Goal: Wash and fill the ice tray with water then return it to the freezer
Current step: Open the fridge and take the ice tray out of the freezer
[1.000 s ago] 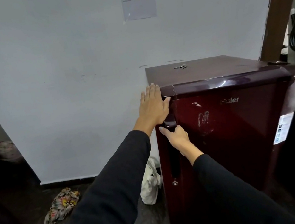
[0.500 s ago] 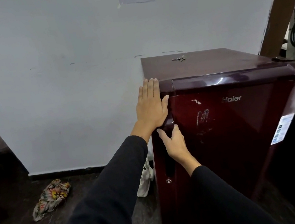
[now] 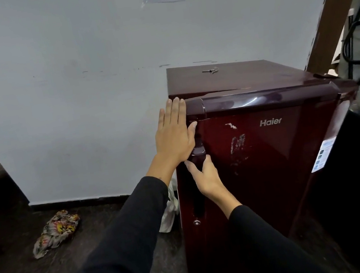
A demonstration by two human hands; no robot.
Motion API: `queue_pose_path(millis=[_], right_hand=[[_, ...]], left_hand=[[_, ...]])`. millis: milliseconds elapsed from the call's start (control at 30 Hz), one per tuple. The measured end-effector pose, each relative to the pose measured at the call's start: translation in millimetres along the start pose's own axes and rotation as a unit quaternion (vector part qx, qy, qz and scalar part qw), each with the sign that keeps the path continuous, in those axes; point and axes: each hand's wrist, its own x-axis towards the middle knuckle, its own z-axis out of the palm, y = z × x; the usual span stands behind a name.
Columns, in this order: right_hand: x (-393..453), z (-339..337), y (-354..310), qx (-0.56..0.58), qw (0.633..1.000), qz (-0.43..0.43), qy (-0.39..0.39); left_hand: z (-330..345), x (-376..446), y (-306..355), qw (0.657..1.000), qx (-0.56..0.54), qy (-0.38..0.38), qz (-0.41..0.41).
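A small dark red fridge [image 3: 274,156] stands against the white wall, its door closed or nearly so. My left hand [image 3: 174,135] presses flat, fingers straight, against the fridge's upper left corner beside the door edge. Just below it, my right hand [image 3: 204,177] grips the door handle [image 3: 197,151] on the door's left edge, thumb and fingers curled around it. No ice tray is in view.
Keys [image 3: 210,71] lie on top of the fridge. A patterned cloth [image 3: 55,231] lies on the dark floor at left, and a white bag [image 3: 169,210] sits beside the fridge. A wooden beam [image 3: 329,6] and black cables [image 3: 358,32] stand at right.
The view has tilted down and moved closer to the fridge. Both hands stay at the door's left edge; the right hand has closed more around the handle.
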Motion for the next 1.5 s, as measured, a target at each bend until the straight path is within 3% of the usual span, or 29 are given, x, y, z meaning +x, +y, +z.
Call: queue_pose_path(millis=[500,733,867,1267,1500], right_hand=[[-119.6,-69.2,31.4,0.017,0.998,-0.06,-0.008],[-171.6,-104.6,56.8,0.046,0.99,-0.117,0.07],[-200.0,-126.2,69.3,0.04,0.975,-0.15,0.158],[-257.9,-213.3,98.6,-0.007,0.915,-0.179,0.361],[-276.5,-266.3,105.8,-0.019,0.904,-0.169,0.393]], left_hand=[[-52.5,-105.6,104.0,0.994,-0.027,0.095,-0.037],[-77.7,-150.3,160.1,0.994,-0.029,0.106,-0.021],[-91.1,-173.4,195.4,0.992,-0.05,0.119,0.003],[-109.4,-225.2,293.9,0.959,-0.211,0.151,0.117],[-78.5,-236.0,294.6,0.931,-0.326,0.159,0.035]])
